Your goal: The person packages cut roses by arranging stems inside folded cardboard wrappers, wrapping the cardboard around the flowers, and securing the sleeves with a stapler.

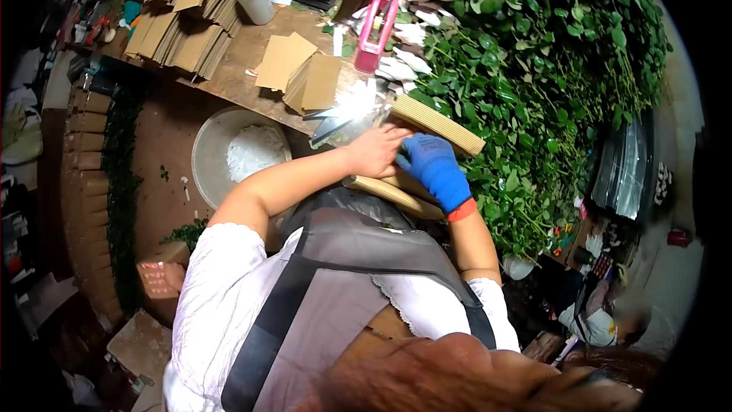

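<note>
Go gently, with the bare left hand (374,152) and the right hand in a blue cloth glove (432,162) close together beside the long, tan, ridged cardboard piece (441,123), though I cannot tell what, if anything, their bent fingers grip.

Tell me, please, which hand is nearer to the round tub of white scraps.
Left: the bare left hand is right of the tub; the gloved right hand is farther right.

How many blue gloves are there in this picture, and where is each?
1. The blue glove is on the person's right hand, beside the bare left hand. Others may be hidden among the clutter.
</note>
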### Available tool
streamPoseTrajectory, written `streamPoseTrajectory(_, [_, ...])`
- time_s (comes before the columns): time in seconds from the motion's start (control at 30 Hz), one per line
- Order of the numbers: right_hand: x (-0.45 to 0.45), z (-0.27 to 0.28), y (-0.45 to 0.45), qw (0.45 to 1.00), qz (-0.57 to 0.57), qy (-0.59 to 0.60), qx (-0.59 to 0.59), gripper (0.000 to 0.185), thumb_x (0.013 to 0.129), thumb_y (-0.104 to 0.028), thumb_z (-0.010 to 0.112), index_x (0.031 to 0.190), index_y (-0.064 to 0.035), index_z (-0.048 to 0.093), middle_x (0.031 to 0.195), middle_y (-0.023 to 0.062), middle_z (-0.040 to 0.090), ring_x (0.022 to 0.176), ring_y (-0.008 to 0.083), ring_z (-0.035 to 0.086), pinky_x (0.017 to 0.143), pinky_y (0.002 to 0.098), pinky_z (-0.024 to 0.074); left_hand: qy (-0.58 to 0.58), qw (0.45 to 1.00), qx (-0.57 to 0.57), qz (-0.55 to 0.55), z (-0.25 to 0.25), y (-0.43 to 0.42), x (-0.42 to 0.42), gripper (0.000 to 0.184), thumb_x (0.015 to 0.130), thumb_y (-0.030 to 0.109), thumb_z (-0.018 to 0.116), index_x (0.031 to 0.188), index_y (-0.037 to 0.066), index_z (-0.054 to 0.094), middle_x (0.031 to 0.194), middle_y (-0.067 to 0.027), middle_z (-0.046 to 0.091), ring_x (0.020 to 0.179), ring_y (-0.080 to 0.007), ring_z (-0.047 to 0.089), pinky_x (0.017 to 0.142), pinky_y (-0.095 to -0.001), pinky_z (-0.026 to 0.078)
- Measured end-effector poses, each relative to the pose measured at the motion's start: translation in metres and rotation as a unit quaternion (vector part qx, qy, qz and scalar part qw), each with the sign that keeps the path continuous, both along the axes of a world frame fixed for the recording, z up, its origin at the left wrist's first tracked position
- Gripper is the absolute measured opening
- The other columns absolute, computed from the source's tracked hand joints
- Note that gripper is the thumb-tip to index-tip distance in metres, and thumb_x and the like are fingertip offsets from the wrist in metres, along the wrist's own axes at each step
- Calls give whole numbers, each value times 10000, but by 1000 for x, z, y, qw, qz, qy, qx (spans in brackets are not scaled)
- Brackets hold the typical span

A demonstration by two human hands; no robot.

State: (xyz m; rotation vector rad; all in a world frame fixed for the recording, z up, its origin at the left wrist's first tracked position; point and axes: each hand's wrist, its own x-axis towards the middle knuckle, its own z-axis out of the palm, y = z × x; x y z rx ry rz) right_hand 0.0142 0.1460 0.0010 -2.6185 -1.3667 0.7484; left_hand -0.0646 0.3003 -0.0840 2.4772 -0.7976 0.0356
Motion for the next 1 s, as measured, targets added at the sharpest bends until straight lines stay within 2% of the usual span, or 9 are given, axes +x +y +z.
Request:
streamPoseTrajectory(0.07, [-22, 22, 40, 974, -24, 37, 224, 320, 889, -398, 657, 1099, -159, 697, 976, 121, 697, 892, 329, 674, 770, 454, 532, 152, 987, -38, -29, 15, 1, 3, 580, 947, 371, 534, 1421, 46, 462, 1474, -150, 467, 1325, -295, 458, 1095, -474, 357])
streamPoseTrajectory(0.1, [-29, 17, 63, 967, -30, 30, 252, 445, 884, -416, 642, 1228, -136, 622, 1010, 145, 696, 901, 338, 674, 777, 461, 532, -17, 986, -164, -2, -24, -7, -1, 610, 939, 393, 514, 1441, 54, 442, 1471, -156, 466, 1311, -287, 473, 1093, -473, 368])
streamPoseTrajectory(0.13, [-31, 7, 91, 959, -36, 22, 280, 583, 878, -434, 627, 1358, -113, 547, 1044, 168, 696, 911, 347, 675, 785, 468, 532, -180, 982, 39, 38, -34, -7, 1, 672, 906, 444, 525, 1455, 66, 434, 1489, -159, 447, 1307, -284, 483, 1082, -455, 381])
streamPoseTrajectory(0.3, [9, -103, 197, 979, -195, 28, 56, 1243, 733, -618, 721, 1567, 7, 43, 1201, 223, 649, 1048, 365, 665, 916, 429, 514, -82, 997, -2, 5, -33, -6, 7, 747, 871, 476, 550, 1485, 80, 394, 1520, -154, 410, 1349, -294, 448, 1089, -491, 344])
streamPoseTrajectory(0.4, [14, -115, 204, 962, -261, 50, 68, 1207, 711, -584, 745, 1557, -15, 100, 1203, 230, 646, 1058, 370, 660, 926, 443, 507, -91, 996, -1, 11, -31, -8, 7, 692, 905, 422, 530, 1489, 77, 391, 1518, -153, 415, 1350, -297, 449, 1094, -491, 343])
streamPoseTrajectory(0.57, [24, -90, 179, 941, -244, 65, 226, 517, 861, -453, 632, 1250, -122, 550, 1037, 236, 690, 976, 402, 670, 860, 481, 520, -92, 993, -74, 27, -35, -9, 3, 604, 940, 349, 534, 1466, 71, 432, 1475, -161, 467, 1317, -324, 485, 1108, -479, 365])
streamPoseTrajectory(0.67, [29, -65, 164, 982, -172, -16, 80, 428, 934, -420, 551, 1244, -126, 554, 1006, 221, 694, 923, 397, 675, 809, 499, 525, -64, 994, -85, 15, -27, -9, 2, 598, 950, 356, 534, 1464, 67, 433, 1465, -167, 477, 1316, -322, 489, 1123, -462, 362])
streamPoseTrajectory(0.87, [-27, 46, 71, 906, -111, 75, 401, 272, 965, -321, 580, 1079, -79, 630, 945, 192, 654, 823, 364, 637, 728, 435, 504, -16, 987, -156, 45, -14, -16, 6, 463, 946, 309, 556, 1332, 56, 514, 1308, -158, 556, 1223, -324, 531, 1079, -456, 381])
streamPoseTrajectory(1.0, [-40, 57, -11, 898, -228, 201, 318, 301, 965, -331, 595, 1081, -59, 654, 890, 157, 659, 775, 286, 634, 731, 373, 511, 112, 987, -117, 11, 20, -3, 8, 371, 880, 337, 615, 1176, 112, 617, 1150, -138, 624, 1099, -321, 575, 976, -425, 448])
